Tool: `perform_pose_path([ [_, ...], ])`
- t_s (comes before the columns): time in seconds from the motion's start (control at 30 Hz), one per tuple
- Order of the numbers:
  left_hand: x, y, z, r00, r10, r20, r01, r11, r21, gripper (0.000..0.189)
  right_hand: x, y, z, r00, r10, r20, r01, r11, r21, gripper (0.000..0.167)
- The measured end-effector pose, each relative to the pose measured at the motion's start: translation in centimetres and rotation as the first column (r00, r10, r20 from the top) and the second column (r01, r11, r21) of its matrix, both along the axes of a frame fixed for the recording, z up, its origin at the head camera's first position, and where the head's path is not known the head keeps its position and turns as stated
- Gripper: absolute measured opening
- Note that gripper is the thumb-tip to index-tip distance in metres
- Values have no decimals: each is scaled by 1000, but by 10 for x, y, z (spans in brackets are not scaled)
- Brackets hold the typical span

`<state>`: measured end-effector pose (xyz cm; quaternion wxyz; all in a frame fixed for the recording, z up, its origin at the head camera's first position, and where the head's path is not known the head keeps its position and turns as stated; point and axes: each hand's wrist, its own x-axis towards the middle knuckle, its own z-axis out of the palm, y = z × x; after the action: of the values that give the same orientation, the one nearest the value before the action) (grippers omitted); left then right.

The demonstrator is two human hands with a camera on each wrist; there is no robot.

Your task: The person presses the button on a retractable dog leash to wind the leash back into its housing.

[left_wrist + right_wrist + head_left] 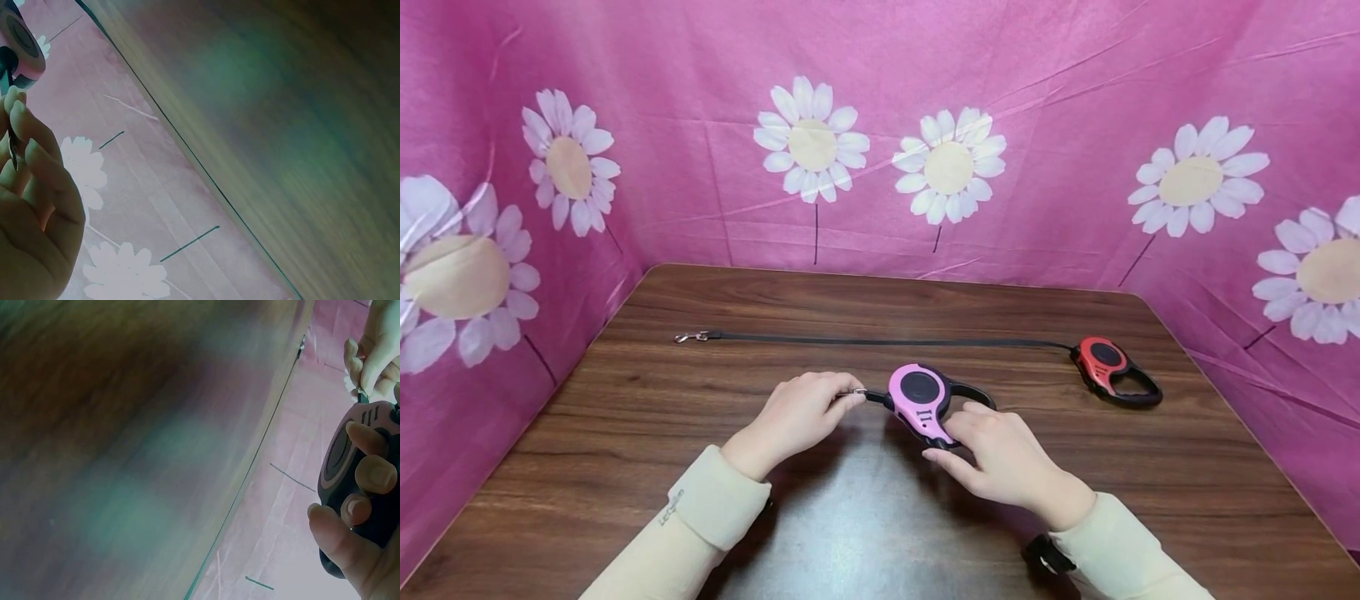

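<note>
A pink and black retractable dog leash (917, 396) is held over the near middle of the table, its strap end toward the left. My right hand (1000, 454) grips its black handle, with fingers through the loop, as the right wrist view also shows on the leash body (340, 456). My left hand (805, 417) pinches the metal clip (859, 391) at the short black strap end. In the left wrist view, part of the clip (12, 153) shows between thumb and fingers. Most of the clip is hidden by the left fingers.
Behind the hands, a red and black retractable leash (1105, 367) lies at the right. Its black strap (887, 342) runs straight left across the wooden table (625, 467) to a metal clip (691, 337). A pink cloth with daisies (880, 50) surrounds the table.
</note>
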<state>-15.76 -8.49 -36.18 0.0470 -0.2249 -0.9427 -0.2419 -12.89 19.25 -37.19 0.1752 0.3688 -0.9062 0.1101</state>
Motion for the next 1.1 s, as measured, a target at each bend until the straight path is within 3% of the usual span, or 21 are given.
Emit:
perform_pose_path([
  [0.27,1,1,0,1000,2,5,-2,1000,3,12,-1,0,-2,1000,11,-26,-12,1000,-13,41],
  [0.77,0,2,-4,999,-2,42,3,1000,-20,12,-1,0,-3,983,96,-154,-106,993,-59,48],
  [1.1,0,2,-6,999,-5,36,5,1000,-20,13,-3,0,-1,975,126,-182,-140,988,-63,51],
])
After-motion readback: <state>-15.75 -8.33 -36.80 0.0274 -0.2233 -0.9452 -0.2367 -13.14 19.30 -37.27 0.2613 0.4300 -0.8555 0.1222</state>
